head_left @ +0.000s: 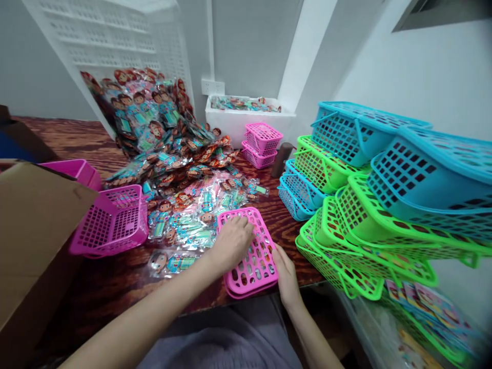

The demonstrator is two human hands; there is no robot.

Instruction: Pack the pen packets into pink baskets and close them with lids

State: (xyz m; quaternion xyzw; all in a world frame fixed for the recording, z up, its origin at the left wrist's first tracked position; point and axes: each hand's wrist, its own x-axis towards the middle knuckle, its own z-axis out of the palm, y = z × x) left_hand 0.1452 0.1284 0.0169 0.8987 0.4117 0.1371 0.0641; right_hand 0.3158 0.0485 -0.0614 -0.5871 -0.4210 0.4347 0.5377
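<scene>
Brown wood-grain tabletop [84, 148] spans most of the frame. Blue and green lattice baskets [415, 174] fill the right side, stacked, several lidded. White plastic crate [111, 31] leans upright, upper left. Cartoon-print clear packets [196, 200] spill out of it, down to frame centre, overlapping. Cardboard box [34, 225], left edge, flap toward me. White foam box [230, 125] upper centre, more packets inside.

Open pink basket [132, 230] sits left of the packets, more pink basketware [86, 171] just behind it. Pink slotted basket [265, 269] is in front of me, lower centre, at the table's near edge; pale and brown bits show through its slots. Two small pink baskets [264, 146] stacked in front of the foam box, brown cylinder [282, 159] just right of them.

My left hand [233, 241] is on top of the slotted basket, upper-left part, fingers curled together, tips hidden. My right hand [287, 274] touches its right edge, thumb at the rim; can't tell if those fingers are clamped.
</scene>
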